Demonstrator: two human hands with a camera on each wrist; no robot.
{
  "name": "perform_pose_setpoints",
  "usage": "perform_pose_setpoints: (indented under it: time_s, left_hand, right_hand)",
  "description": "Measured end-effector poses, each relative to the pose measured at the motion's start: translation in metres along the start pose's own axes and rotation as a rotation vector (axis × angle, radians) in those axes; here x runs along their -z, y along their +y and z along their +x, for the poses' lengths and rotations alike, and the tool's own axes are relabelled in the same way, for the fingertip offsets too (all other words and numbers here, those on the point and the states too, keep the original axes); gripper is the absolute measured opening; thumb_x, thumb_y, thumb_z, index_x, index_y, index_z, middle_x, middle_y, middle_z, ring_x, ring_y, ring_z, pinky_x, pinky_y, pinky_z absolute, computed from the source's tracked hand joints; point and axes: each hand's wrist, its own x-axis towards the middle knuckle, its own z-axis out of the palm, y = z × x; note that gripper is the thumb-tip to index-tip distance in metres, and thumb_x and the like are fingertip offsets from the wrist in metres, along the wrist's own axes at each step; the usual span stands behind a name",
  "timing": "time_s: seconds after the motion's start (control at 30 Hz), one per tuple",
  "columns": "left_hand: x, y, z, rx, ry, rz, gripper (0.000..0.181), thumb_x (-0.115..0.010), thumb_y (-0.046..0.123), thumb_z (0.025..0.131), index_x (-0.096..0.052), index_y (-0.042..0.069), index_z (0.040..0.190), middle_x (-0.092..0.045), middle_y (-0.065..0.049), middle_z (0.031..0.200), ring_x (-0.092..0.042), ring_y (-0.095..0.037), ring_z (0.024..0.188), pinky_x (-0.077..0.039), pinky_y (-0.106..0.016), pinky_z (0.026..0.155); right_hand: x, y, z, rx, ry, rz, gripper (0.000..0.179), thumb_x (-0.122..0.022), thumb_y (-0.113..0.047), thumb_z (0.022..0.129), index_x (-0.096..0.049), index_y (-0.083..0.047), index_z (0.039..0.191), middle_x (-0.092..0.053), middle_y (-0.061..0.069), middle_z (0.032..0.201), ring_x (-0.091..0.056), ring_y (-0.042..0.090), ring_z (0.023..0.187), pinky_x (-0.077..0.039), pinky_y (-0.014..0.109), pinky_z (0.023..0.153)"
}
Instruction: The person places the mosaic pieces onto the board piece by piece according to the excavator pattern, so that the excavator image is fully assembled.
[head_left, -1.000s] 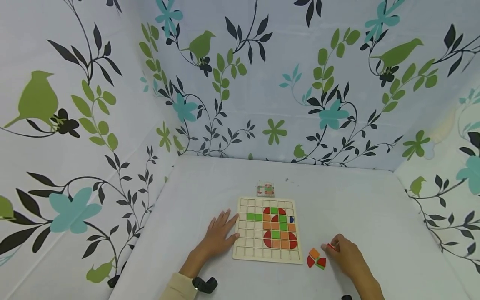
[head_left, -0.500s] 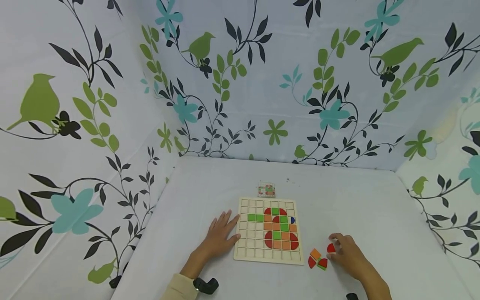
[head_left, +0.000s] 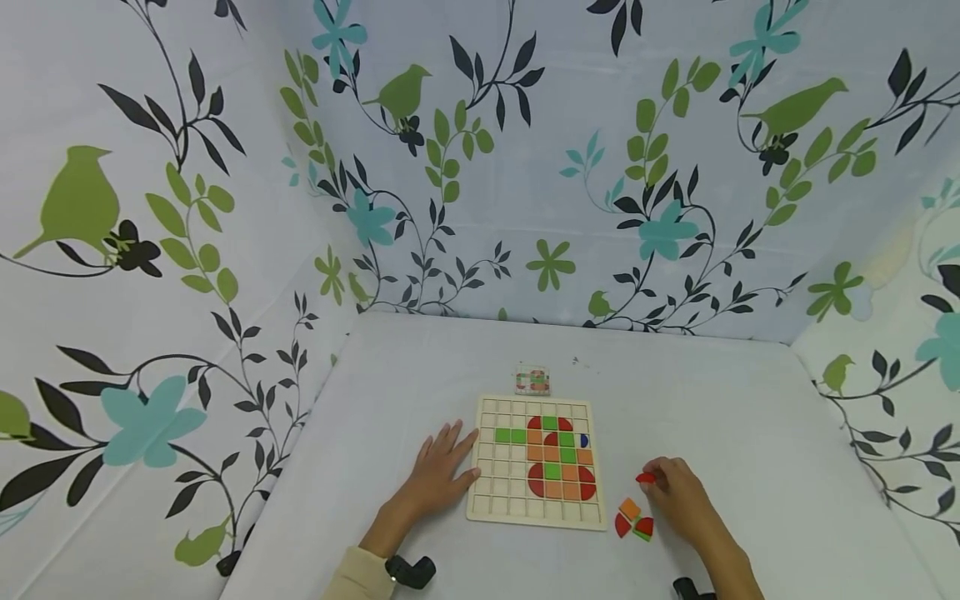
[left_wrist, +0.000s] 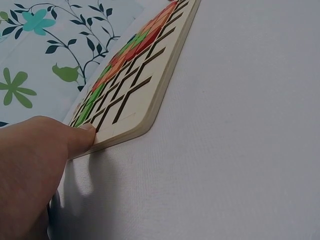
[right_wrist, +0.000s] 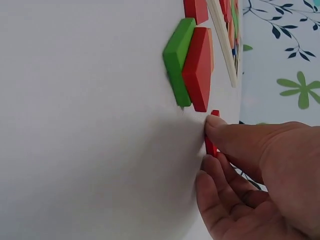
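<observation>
A square wooden grid board (head_left: pixel 498 492) lies on the white table, with green, orange and red tiles and one blue-and-white tile in its right part. My left hand (head_left: pixel 437 473) rests along the board's left edge, fingers spread; the left wrist view has its thumb (left_wrist: pixel 82 137) on the rim. To the right of the board, my right hand (head_left: pixel 681 498) pinches a red tile with a rounded edge (head_left: pixel 645 478) between thumb and fingertips, close over the table. Part of that tile (right_wrist: pixel 211 144) is hidden by the thumb in the right wrist view.
Near the board's lower right corner lie an orange tile (head_left: pixel 629 508), a red tile (head_left: pixel 622 525), and another red tile (head_left: pixel 643 525) leaning over a green tile (right_wrist: pixel 175 60). A small pattern card (head_left: pixel 532 382) sits behind the board. Patterned cloth (head_left: pixel 480 208) hangs beyond the table.
My right hand has turned the red tile about in its fingers and moved slightly left and away from me. My left hand stays at the board's edge.
</observation>
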Motion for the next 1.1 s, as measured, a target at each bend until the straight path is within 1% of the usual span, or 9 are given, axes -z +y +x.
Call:
perform_pose_setpoints:
  time_s: [0.1,0.27,0.4,0.5,0.57,0.67,0.83,0.97,1.1]
  left_hand:
    - [0.000,-0.002,0.000,0.018,-0.010,0.025,0.067,-0.059,0.041,0.106,-0.039,0.016,0.165,-0.025,-0.018,0.174,-0.018,-0.042,0.161,-0.013,-0.068,0.126]
    - [0.006,0.002,0.000,0.022,-0.033,0.007,0.067,-0.059,0.041,0.106,-0.039,0.015,0.164,-0.025,-0.019,0.173,-0.018,-0.043,0.161,-0.013,-0.069,0.126]
    - [0.010,0.005,0.000,0.035,-0.062,0.024,0.066,-0.057,0.042,0.107,-0.038,0.016,0.165,-0.024,-0.017,0.174,-0.017,-0.041,0.162,-0.014,-0.067,0.127]
    - [0.010,0.006,0.000,0.046,-0.070,0.045,0.066,-0.056,0.043,0.107,-0.037,0.017,0.165,-0.024,-0.017,0.174,-0.016,-0.040,0.163,-0.015,-0.066,0.127]
    - [0.010,0.007,0.000,0.047,-0.063,0.041,0.066,-0.057,0.042,0.107,-0.038,0.016,0.165,-0.025,-0.017,0.174,-0.017,-0.040,0.162,-0.015,-0.067,0.127]
    - [0.012,0.008,-0.001,0.049,-0.062,0.035,0.066,-0.058,0.042,0.107,-0.038,0.017,0.165,-0.025,-0.017,0.174,-0.017,-0.040,0.162,-0.014,-0.066,0.127]
    - [0.013,0.007,-0.002,0.037,-0.067,0.040,0.066,-0.057,0.043,0.107,-0.039,0.017,0.165,-0.025,-0.017,0.174,-0.018,-0.040,0.162,-0.015,-0.066,0.127]
    - [0.012,0.005,-0.002,0.023,-0.069,0.057,0.066,-0.057,0.045,0.108,-0.038,0.018,0.165,-0.026,-0.017,0.174,-0.019,-0.040,0.162,-0.016,-0.066,0.127]
    - [0.012,0.004,-0.002,0.018,-0.074,0.051,0.066,-0.056,0.046,0.108,-0.037,0.019,0.166,-0.025,-0.016,0.174,-0.018,-0.040,0.162,-0.016,-0.066,0.127]
  right_hand:
    - [-0.002,-0.006,0.012,0.018,0.003,0.008,0.025,-0.077,-0.009,0.096,-0.067,0.003,0.116,-0.062,0.010,0.102,-0.058,0.021,0.092,-0.058,0.042,0.086]
    - [-0.007,-0.023,0.033,0.038,-0.001,0.020,0.026,-0.076,-0.011,0.098,-0.068,0.003,0.118,-0.062,0.011,0.104,-0.058,0.022,0.094,-0.059,0.042,0.088]
    - [-0.011,-0.047,0.050,0.034,0.000,0.051,0.027,-0.075,-0.012,0.098,-0.068,0.004,0.119,-0.063,0.014,0.108,-0.060,0.024,0.097,-0.060,0.042,0.087]
    - [-0.018,-0.070,0.062,0.057,-0.023,0.082,0.027,-0.075,-0.011,0.098,-0.067,0.002,0.120,-0.063,0.014,0.110,-0.062,0.024,0.098,-0.060,0.041,0.086]
    - [-0.025,-0.086,0.070,0.092,-0.045,0.090,0.024,-0.075,-0.011,0.098,-0.067,-0.001,0.118,-0.063,0.012,0.109,-0.061,0.022,0.097,-0.059,0.039,0.085]
    - [-0.036,-0.112,0.078,0.171,-0.082,0.115,0.018,-0.076,-0.010,0.098,-0.067,-0.004,0.112,-0.061,0.009,0.103,-0.058,0.020,0.090,-0.056,0.036,0.080]
    - [-0.058,-0.152,0.087,0.304,-0.145,0.154,0.011,-0.075,-0.007,0.098,-0.068,-0.004,0.107,-0.057,0.007,0.098,-0.053,0.018,0.083,-0.051,0.034,0.073]
    - [-0.078,-0.173,0.094,0.368,-0.173,0.123,0.009,-0.072,-0.009,0.100,-0.069,-0.005,0.108,-0.057,0.006,0.101,-0.055,0.016,0.086,-0.052,0.034,0.077]
    - [-0.093,-0.186,0.096,0.445,-0.176,0.047,0.010,-0.073,-0.012,0.101,-0.070,-0.007,0.108,-0.060,0.006,0.105,-0.060,0.019,0.092,-0.056,0.039,0.083]
